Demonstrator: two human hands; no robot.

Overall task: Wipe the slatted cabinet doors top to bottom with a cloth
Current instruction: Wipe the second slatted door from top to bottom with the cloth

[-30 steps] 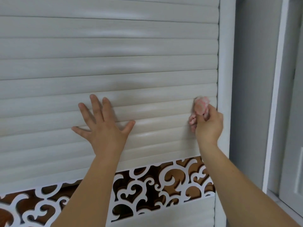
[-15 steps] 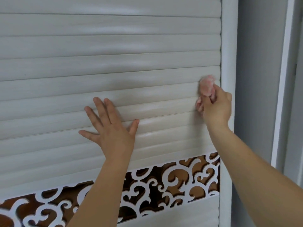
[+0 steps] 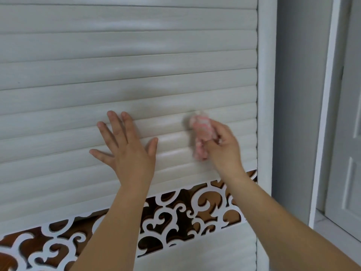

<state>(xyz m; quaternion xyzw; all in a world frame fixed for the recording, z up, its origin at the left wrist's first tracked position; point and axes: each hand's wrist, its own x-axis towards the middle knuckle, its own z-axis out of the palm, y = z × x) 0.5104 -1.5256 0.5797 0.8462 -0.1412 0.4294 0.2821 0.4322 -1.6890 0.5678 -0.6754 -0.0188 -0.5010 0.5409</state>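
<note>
The white slatted cabinet door (image 3: pixel 127 61) fills most of the view, its horizontal slats running to a white frame post (image 3: pixel 266 94) on the right. My left hand (image 3: pixel 127 151) lies flat on the lower slats, fingers spread. To its right, my right hand (image 3: pixel 222 147) is closed around a bunched pink and white cloth (image 3: pixel 202 132), which presses against the slats a little inside the frame post. The cloth looks blurred.
Below the slats runs a white scrollwork band (image 3: pixel 175 212) over a brown backing, with more slats beneath it. Right of the cabinet are a grey wall (image 3: pixel 300 94) and a white panelled door (image 3: pixel 345 133) in its frame.
My right hand with the cloth has swept left along the slats, away from the frame post and closer to my left hand. My left hand stays flat in the same place.
</note>
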